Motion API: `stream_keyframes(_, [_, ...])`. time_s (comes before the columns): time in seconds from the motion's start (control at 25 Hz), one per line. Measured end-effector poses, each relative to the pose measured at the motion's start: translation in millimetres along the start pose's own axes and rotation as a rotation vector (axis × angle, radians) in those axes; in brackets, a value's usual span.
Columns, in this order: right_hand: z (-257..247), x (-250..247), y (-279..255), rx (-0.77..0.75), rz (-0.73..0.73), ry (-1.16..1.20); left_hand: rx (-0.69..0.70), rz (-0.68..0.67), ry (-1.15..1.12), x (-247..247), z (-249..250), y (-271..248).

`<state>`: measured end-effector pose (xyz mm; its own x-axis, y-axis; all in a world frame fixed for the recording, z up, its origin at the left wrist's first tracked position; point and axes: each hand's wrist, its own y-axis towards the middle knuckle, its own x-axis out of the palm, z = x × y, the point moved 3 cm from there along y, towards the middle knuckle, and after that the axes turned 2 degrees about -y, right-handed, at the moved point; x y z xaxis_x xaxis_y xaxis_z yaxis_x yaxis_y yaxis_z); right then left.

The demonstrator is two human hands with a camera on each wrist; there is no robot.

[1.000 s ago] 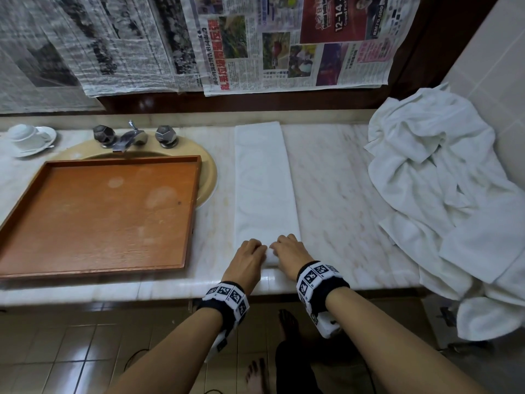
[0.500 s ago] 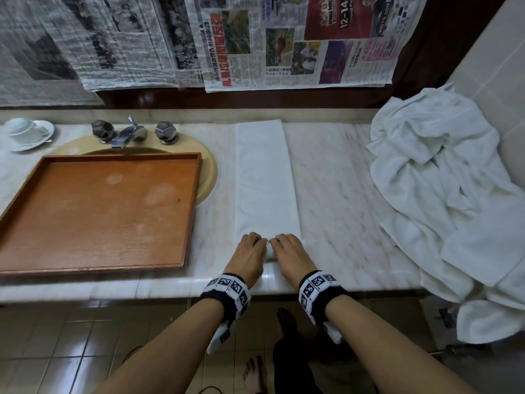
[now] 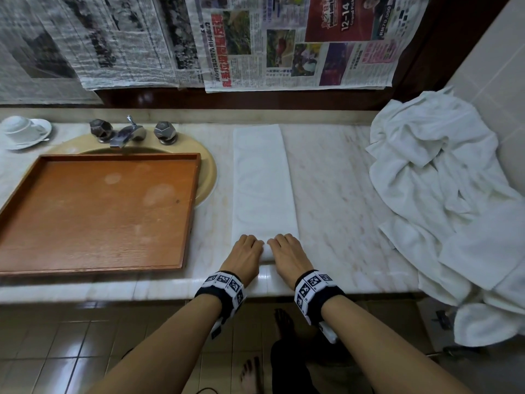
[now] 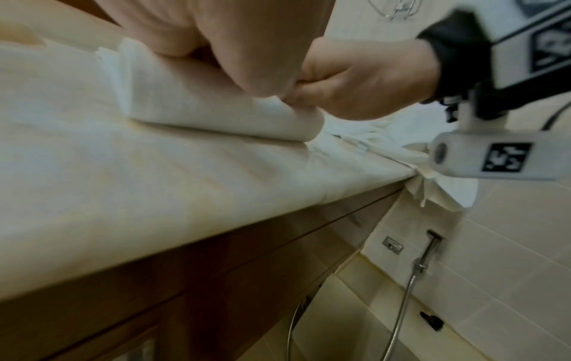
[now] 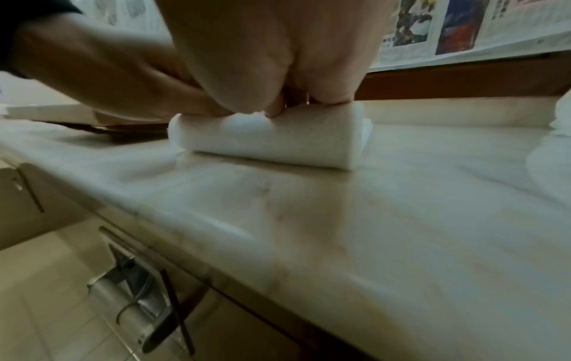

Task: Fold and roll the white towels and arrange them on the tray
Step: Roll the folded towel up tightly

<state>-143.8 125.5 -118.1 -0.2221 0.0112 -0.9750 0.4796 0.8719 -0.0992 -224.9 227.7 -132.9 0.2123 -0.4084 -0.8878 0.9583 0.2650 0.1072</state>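
Towel strip (image 3: pixel 261 177), white, folded long and narrow, lies flat on the marble counter (image 3: pixel 335 194), running from 12 o'clock at the back wall to 6 o'clock at the front edge. Near end is rolled into a short cylinder (image 5: pixel 271 144).
Left hand (image 3: pixel 245 255): fingers curled over the roll, thumb tucked at its near face, gripping it.
Right hand (image 3: pixel 287 254): same, fingers curled round the roll just beside the left hand; knuckles nearly touching.
Wooden tray (image 3: pixel 96 211) sits at 9 o'clock of the towel strip, partly over the sink basin (image 3: pixel 208 172), nothing on it.
Heap of loose white towels (image 3: pixel 443 194) at 3 o'clock, well apart, spilling over the counter's front edge.
Cup on saucer (image 3: pixel 24 132) at far 10 o'clock.
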Motion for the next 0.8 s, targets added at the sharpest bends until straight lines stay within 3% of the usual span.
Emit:
stream_keyframes(0.16, [-1,-2,11,0.034,-0.151,-0.034,0.023,0.064,-0.054,9,13,-20])
stream_keyframes(0.36, [-4,11,-10,0.064,0.098,0.006,-0.022,-0.115,-0.022,5,6,0])
stream_keyframes(0.48, [-4,21,-19,0.010,0.057,-0.066,-0.048,-0.181,0.030,3,6,13])
stream_keyframes(0.56, [0,14,-12,-0.008,0.088,-0.043,-0.082,-0.136,0.014,3,9,11])
stream_keyframes(0.64, [3,3,-2,-0.008,0.019,0.008,-0.095,-0.033,-0.017,1,12,1])
stream_keyframes(0.72, [2,-2,4,-0.027,-0.049,0.016,-0.016,0.053,-0.057,3,14,-13])
stream_keyframes(0.8, [2,-1,4,0.000,-0.040,0.029,0.058,0.059,-0.057,7,10,-19])
